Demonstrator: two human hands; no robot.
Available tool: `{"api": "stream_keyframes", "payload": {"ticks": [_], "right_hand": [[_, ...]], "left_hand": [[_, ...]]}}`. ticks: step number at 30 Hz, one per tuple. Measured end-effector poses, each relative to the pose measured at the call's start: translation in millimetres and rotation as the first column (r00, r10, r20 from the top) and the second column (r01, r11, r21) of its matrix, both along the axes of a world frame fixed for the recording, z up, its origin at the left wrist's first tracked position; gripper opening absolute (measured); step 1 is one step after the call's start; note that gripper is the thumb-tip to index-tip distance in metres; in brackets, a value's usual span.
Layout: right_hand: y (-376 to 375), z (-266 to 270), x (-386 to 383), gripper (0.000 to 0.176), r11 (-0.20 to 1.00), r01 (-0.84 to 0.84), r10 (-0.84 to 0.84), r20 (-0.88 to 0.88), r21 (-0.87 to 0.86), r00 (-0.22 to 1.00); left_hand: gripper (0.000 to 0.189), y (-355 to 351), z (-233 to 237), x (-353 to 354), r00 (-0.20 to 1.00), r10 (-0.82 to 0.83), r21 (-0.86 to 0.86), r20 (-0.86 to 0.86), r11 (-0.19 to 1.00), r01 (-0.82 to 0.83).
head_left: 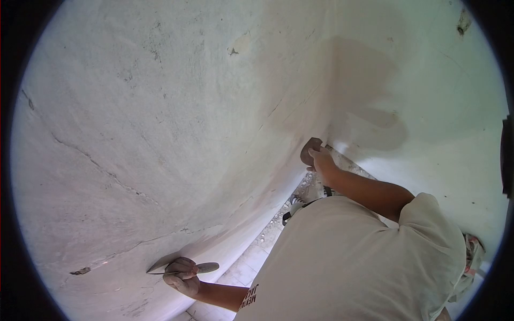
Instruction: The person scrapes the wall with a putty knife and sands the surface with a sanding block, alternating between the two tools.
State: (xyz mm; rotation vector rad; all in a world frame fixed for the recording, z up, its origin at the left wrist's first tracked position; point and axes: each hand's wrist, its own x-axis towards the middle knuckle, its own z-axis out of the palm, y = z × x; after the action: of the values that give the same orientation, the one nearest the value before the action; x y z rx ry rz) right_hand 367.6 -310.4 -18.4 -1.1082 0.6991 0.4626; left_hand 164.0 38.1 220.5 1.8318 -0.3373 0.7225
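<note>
My left hand (181, 278), dusted with pale powder, is closed round a trowel (208, 267) low on the left. The trowel's flat blade points left, close to the whitish wall (176, 134), and its pale rounded handle sticks out to the right of my fingers. Farther forward, my right hand (324, 165) grips a dark brown flat piece (308, 152) with a rounded edge. That piece overlaps the wall's lower part near the corner; its exact kind does not show.
Long cracks (112, 174) and chipped spots run across the left wall. A greenish-white wall (439, 123) meets it at the corner. Tiled floor (254, 259) strewn with rubble lies below, where my shoes partly show. A crumpled bag-like item (474, 251) is at the right.
</note>
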Motion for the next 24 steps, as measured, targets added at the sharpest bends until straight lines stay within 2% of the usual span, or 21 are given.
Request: {"api": "stream_keyframes", "payload": {"ticks": [1,4,5,7,11,14,16,20,22,24], "right_hand": [[0,6,-4,0.040,1.000,0.000,0.001,0.034,-0.016,0.999],[8,33,0,0.040,0.997,-0.040,0.042,-0.022,0.062,0.999],[9,21,10,0.040,0.996,-0.033,0.039,-0.073,0.078,0.997],[11,-5,31,0.040,0.994,-0.013,0.032,-0.170,0.111,0.985],[7,-3,22,0.040,0.996,0.006,0.004,-0.121,0.086,0.993],[3,37,5,0.040,0.993,-0.006,0.020,-0.114,0.121,0.993],[7,48,3,0.042,0.986,-0.040,0.053,-0.078,0.161,0.996],[15,19,22,0.043,0.994,-0.046,0.057,-0.117,0.094,0.992],[13,22,24,0.044,0.998,-0.036,0.043,-0.151,0.050,0.988],[9,41,14,0.044,0.997,0.013,-0.004,-0.112,0.079,0.994]], "left_hand": [[0.046,1,-1,0,1.000,-0.002,-0.007,0.002,1.000,0.002],[0.053,-2,-2,0,0.999,0.028,-0.084,0.020,0.996,-0.026],[0.056,-3,-2,0,0.999,0.043,-0.118,0.029,0.992,-0.040],[0.049,-1,-2,-1,1.000,0.004,-0.050,0.012,0.999,-0.003],[0.046,-1,-1,0,1.000,-0.001,0.000,0.002,1.000,0.001],[0.055,-3,-1,0,0.999,0.042,-0.104,0.020,0.994,-0.039],[0.055,-1,-2,-1,0.998,0.052,-0.114,0.024,0.992,-0.049],[0.054,-2,-2,0,0.998,0.045,-0.121,0.031,0.992,-0.041],[0.054,-4,-1,1,0.998,0.046,-0.130,0.036,0.991,-0.041],[0.053,-5,0,1,0.998,0.050,-0.127,0.041,0.991,-0.045]]}}
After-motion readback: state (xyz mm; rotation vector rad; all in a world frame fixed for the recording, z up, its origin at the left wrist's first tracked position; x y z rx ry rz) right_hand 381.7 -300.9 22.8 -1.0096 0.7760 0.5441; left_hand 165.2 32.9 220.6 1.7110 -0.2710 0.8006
